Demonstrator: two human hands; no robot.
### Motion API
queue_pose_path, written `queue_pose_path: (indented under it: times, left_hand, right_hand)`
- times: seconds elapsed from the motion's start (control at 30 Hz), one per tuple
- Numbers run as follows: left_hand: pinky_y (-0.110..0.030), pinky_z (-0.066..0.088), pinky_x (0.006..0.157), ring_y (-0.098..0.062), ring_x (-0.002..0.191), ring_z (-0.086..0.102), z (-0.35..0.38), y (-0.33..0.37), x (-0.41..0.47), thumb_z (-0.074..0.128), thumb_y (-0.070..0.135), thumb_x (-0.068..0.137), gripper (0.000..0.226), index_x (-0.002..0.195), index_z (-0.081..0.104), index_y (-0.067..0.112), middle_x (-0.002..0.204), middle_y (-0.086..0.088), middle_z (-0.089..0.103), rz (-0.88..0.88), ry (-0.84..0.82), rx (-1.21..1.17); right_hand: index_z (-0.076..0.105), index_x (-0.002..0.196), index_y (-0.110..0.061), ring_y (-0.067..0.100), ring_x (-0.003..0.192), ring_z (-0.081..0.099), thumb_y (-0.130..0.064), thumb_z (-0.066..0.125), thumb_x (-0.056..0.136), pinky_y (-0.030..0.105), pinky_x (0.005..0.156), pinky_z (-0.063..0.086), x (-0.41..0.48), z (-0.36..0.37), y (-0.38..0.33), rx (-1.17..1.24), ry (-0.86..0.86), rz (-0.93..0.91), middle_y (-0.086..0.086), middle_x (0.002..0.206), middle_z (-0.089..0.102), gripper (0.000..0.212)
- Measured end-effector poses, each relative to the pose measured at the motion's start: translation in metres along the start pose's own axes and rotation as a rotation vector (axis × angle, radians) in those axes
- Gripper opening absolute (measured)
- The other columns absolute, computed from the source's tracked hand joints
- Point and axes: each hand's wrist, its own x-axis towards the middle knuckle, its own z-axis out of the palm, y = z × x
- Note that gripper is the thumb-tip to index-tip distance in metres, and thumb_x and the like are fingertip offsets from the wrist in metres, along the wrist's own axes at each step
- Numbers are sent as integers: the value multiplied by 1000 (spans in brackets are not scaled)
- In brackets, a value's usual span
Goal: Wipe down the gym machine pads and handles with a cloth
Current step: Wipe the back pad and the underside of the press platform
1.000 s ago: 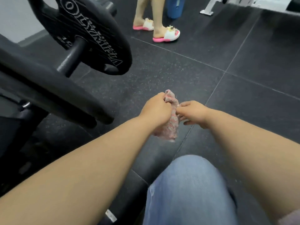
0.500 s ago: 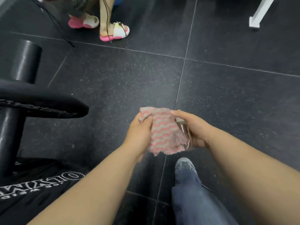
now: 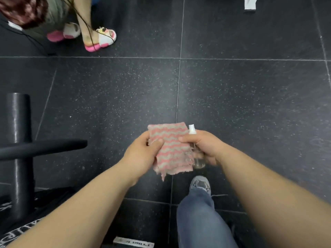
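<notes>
Since a moment earlier, the cloth [image 3: 171, 149] was spread flat, pinched between left hand [image 3: 141, 154] and right hand [image 3: 202, 146], a spray bottle [image 3: 192, 130] clamped alongside. Preparation seemed underway; wetting it, then reaching the machine, was judged next.

Your forearms are bare to the bottom edge of the view, with no sleeves, watch or rings visible on your left hand [image 3: 141, 154] or right hand [image 3: 206, 147]. You wear faded blue jeans [image 3: 200, 221] and a grey laced trainer [image 3: 200, 183].
</notes>
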Motion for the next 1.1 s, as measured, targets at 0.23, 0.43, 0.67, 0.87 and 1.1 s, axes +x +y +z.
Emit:
queue_pose_path:
  times: [0.23, 0.43, 0.67, 0.87, 1.1]
  left_hand:
    - [-23, 56, 62, -10, 77, 73, 66, 92, 71, 52, 19, 101, 15, 111, 62, 21, 98, -2, 75, -173, -82, -71]
    - [-30, 56, 69, -13, 82, 71, 142, 160, 97, 51, 19, 101, 16, 104, 62, 30, 95, 7, 74, -52, -155, 168]
    - [-27, 48, 40, -4, 45, 49, 211, 228, 90, 54, 25, 100, 17, 101, 38, 24, 73, -4, 52, 105, -176, 292]
    - [-26, 45, 43, -7, 46, 40, 297, 298, 114, 45, 7, 101, 22, 82, 54, 15, 65, 1, 47, 193, -352, 475]
    - [-3, 45, 63, 8, 79, 61, 427, 383, 120, 56, 4, 96, 22, 104, 73, 16, 112, 10, 63, 392, -788, 710]
  right_hand:
    - [70, 112, -9, 25, 98, 73, -7, 69, 90, 46, 94, 56, 15, -75, -64, 41, 106, -62, 6, 104, 77, 23]
    - [70, 113, -4, 27, 100, 72, -2, 70, 88, 42, 90, 58, -30, -156, -98, 196, 271, -102, 10, 105, 76, 26]
    - [71, 108, -7, 26, 100, 72, -2, 70, 87, 46, 96, 55, -93, -210, -111, 397, 458, -195, 9, 103, 76, 22]
    - [76, 100, -14, 31, 99, 71, -25, 83, 72, 50, 97, 54, -130, -269, -128, 559, 663, -224, 6, 101, 77, 31]
    - [76, 95, -14, 25, 89, 73, -22, 82, 76, 38, 82, 58, -174, -350, -140, 813, 947, -291, 3, 91, 78, 22]
